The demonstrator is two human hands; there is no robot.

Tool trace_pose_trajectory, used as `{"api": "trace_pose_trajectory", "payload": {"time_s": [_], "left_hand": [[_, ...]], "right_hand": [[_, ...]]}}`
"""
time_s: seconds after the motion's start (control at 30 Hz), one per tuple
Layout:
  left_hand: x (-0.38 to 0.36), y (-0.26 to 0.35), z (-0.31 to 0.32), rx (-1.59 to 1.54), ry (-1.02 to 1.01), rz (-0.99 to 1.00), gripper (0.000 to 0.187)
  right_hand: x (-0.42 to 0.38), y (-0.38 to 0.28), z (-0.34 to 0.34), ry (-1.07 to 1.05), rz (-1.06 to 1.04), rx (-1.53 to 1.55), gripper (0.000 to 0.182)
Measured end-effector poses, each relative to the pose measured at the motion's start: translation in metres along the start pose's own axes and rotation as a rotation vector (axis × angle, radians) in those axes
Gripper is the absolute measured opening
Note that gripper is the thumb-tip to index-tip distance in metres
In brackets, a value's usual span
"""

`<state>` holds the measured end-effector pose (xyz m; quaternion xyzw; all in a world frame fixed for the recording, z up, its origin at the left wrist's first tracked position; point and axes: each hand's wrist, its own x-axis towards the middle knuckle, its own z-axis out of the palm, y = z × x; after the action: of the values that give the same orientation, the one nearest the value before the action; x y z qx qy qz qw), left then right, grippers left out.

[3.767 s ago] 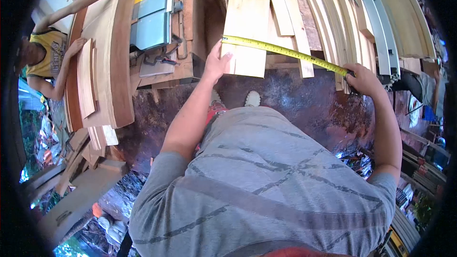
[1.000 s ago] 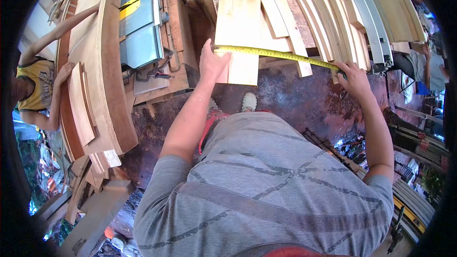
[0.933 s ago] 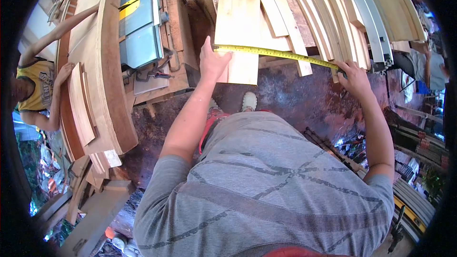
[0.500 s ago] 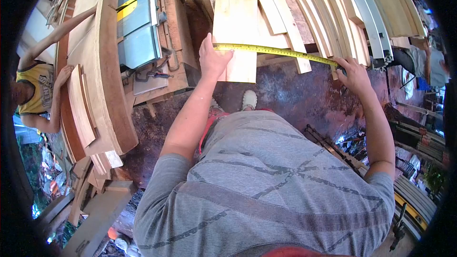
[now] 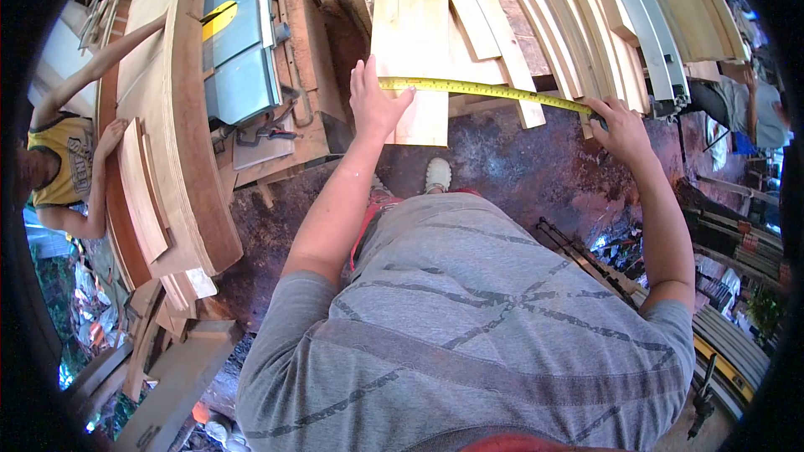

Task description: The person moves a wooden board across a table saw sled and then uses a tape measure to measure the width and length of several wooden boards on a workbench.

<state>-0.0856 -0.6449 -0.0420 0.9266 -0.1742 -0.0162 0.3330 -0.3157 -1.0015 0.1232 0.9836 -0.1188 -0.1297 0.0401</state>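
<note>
A pale wooden board (image 5: 423, 42) of joined planks lies on the wood pile in front of me, its near end jutting out over the floor. Across it runs a yellow tape measure blade (image 5: 486, 89), pulled out to the right. My left hand (image 5: 375, 107) is at the board's left edge by the blade's free end, fingers stretched and thumb spread just under the blade. Whether it touches the board is hard to make out. At the other end, my right hand (image 5: 620, 130) is closed around the tape measure, whose case is mostly hidden by the fingers.
Long planks (image 5: 557, 25) and a grey metal beam (image 5: 649, 17) lie at the right. To the left stands a blue table saw (image 5: 239, 42) with a yellow piece on it. Another person in a yellow top (image 5: 63, 159) reaches over a wooden panel (image 5: 180, 142).
My left hand's fingers have straightened and its thumb has moved away from the blade. The view has shifted slightly; my right hand still holds the tape measure.
</note>
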Motion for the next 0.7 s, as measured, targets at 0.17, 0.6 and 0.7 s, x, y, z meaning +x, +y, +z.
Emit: {"api": "trace_pose_trajectory", "payload": {"time_s": [0.17,0.6,0.7], "left_hand": [[-0.0015,0.0016,-0.0032,0.016,-0.023,-0.027,0.099],[-0.0019,0.0037,0.0012,0.029,-0.032,-0.037,0.100],[-0.0022,0.0032,0.0023,0.033,-0.033,-0.040,0.100]], "right_hand": [[0.0009,-0.0008,-0.0009,-0.017,0.021,-0.008,0.042],[0.0010,0.0024,0.0036,0.020,0.002,-0.005,0.042],[0.0003,0.0032,0.0057,0.027,-0.002,-0.007,0.042]]}}
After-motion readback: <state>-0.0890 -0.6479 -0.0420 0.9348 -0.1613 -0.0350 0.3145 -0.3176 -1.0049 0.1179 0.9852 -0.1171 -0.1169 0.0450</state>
